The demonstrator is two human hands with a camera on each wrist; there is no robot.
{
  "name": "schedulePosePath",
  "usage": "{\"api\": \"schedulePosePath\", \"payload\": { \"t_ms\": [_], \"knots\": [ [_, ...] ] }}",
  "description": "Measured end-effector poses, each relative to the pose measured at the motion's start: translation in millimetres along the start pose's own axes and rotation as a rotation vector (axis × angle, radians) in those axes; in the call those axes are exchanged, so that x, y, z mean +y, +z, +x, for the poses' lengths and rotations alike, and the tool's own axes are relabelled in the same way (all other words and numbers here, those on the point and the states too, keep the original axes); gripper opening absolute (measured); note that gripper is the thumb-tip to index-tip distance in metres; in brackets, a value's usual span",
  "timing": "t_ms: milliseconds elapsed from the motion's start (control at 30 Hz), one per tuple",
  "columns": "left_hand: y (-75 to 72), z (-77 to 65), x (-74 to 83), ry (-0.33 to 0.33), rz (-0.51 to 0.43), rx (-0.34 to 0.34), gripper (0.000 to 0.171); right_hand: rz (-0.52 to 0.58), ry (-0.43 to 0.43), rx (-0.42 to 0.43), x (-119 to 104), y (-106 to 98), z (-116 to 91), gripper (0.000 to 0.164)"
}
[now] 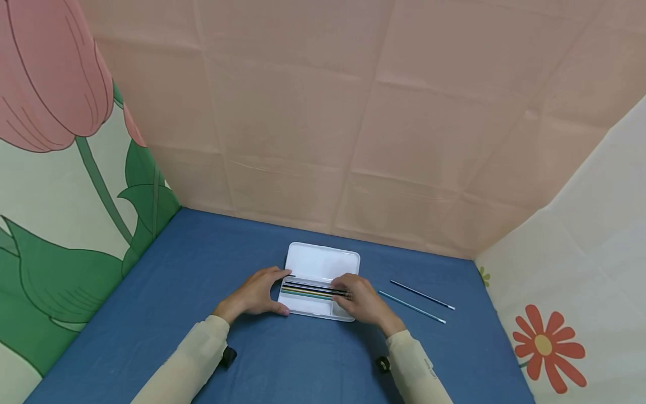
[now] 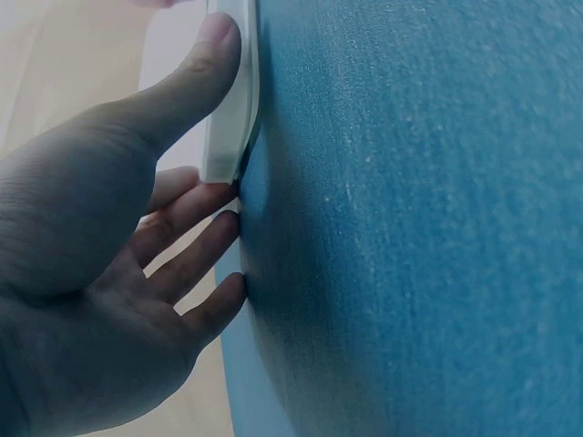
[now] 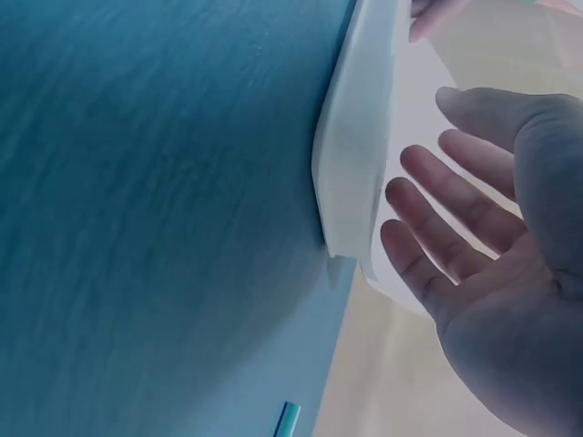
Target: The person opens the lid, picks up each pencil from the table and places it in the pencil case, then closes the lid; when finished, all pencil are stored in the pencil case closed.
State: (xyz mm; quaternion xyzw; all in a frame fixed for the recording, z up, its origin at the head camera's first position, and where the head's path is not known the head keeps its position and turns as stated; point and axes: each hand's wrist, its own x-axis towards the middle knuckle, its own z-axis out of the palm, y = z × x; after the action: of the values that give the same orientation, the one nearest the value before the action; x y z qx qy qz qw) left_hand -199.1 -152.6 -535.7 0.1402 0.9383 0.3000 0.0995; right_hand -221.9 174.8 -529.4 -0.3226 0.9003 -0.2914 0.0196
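Observation:
An open white pencil case (image 1: 304, 304) lies on the blue table, lid (image 1: 323, 261) folded back away from me. Several pencils (image 1: 308, 290), dark, yellowish and green-blue, lie side by side in its tray. My left hand (image 1: 259, 292) holds the case's left end, thumb at the front corner and fingers around the side; the left wrist view shows the thumb on the case wall (image 2: 232, 127). Over the right part of the tray is my right hand (image 1: 359, 298), near the pencils' right ends. In the right wrist view its fingers are spread and loosely bent, with nothing visible between them.
Right of the case, a dark pencil (image 1: 423, 294) and a light blue pencil (image 1: 411, 307) lie slanted on the blue cloth (image 1: 303, 365). A plain beige sheet (image 1: 313, 112) rises behind the table, with flower-printed sheets at both sides.

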Motion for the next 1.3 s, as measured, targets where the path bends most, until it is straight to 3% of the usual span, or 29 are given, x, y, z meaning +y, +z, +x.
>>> {"api": "schedulePosePath", "payload": {
  "t_ms": [267,533,1300],
  "knots": [
    [-0.1,0.3,-0.9,0.013,0.001,0.007,0.101,0.002,0.081,0.039,-1.2,-11.8,-19.5,0.045],
    [-0.9,0.0,0.3,0.017,-0.009,0.001,0.102,-0.027,0.130,0.071,12.2,-21.2,-43.7,0.052],
    [1.1,0.5,-2.2,0.029,-0.020,0.009,0.102,-0.204,0.238,0.212,80.5,-68.3,-136.6,0.054]
  ]
}}
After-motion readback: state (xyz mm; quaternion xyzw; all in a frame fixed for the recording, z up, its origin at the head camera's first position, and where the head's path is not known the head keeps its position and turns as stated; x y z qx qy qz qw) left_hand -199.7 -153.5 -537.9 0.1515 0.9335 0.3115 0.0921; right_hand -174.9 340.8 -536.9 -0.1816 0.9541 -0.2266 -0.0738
